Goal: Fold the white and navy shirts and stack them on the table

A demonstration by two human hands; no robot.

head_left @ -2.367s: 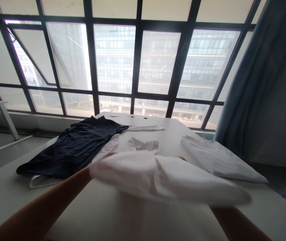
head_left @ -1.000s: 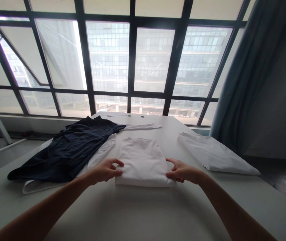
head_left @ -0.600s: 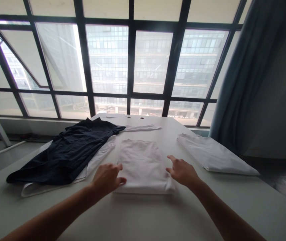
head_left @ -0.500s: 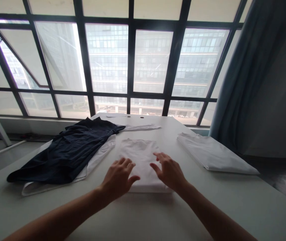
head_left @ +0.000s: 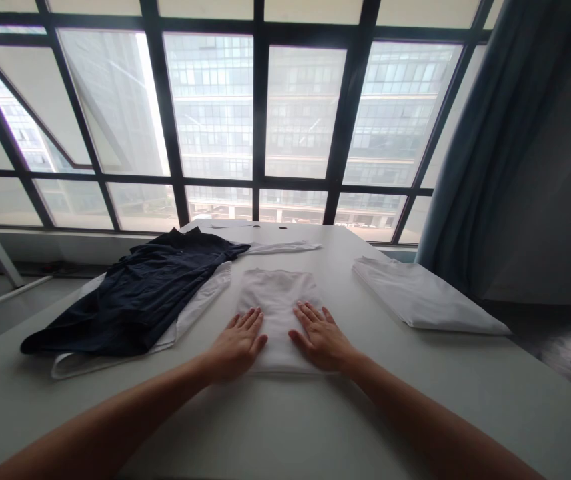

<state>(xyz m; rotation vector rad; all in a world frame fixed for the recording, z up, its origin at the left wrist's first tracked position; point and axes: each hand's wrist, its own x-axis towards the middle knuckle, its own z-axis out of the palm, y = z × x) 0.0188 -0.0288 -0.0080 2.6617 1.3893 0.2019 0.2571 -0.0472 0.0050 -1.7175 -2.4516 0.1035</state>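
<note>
A folded white garment lies in front of me on the white table; its exact kind I cannot tell. My left hand rests flat along its left side, fingers stretched forward. On the opposite side my right hand lies palm down on the cloth, its fingers slightly spread and the thumb pointing inward. Neither hand grips anything. Under the hands, parts of the garment's side edges are hidden.
To the left a dark navy shirt is spread over a white garment. A folded white cloth lies near the table's right edge. Beyond the table stand large windows, with a blue-grey curtain at right.
Both hands have come down from just above the folded white garment and now lie flat on it. The fingers have straightened. The view has shifted slightly.
</note>
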